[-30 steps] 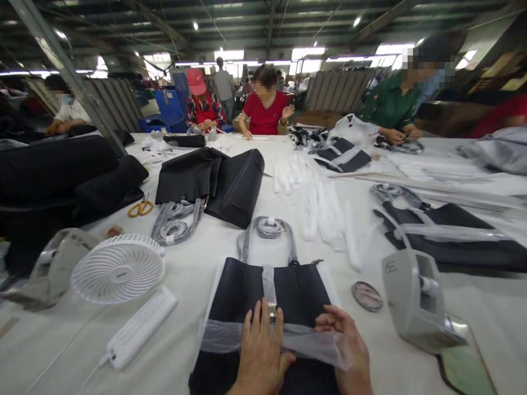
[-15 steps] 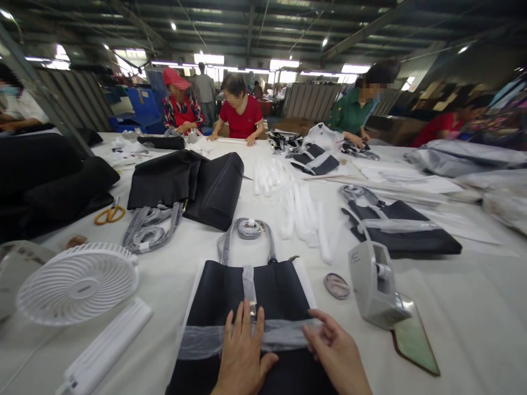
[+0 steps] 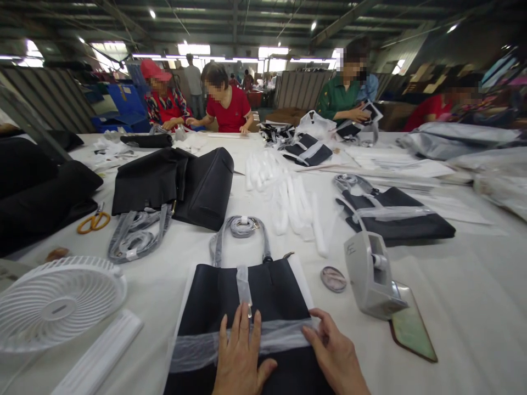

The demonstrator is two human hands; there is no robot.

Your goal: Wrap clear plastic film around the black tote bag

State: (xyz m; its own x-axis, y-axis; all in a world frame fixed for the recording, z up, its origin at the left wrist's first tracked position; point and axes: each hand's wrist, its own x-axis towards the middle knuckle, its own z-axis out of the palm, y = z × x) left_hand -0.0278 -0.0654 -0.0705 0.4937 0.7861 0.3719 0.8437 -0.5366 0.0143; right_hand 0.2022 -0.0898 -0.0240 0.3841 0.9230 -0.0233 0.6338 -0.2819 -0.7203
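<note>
Head view: left hand (image 3: 241,356) spread flat on plastic strip (image 3: 193,346) across black bag (image 3: 255,296); right hand (image 3: 335,356) pinching strip's end.

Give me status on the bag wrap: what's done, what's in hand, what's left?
Done: a vertical strip covers the black bag's clasp. In hand: left hand presses the translucent band flat across the bag; right hand holds its right end. Left: the band's left end lies loose past the bag's edge.
</note>
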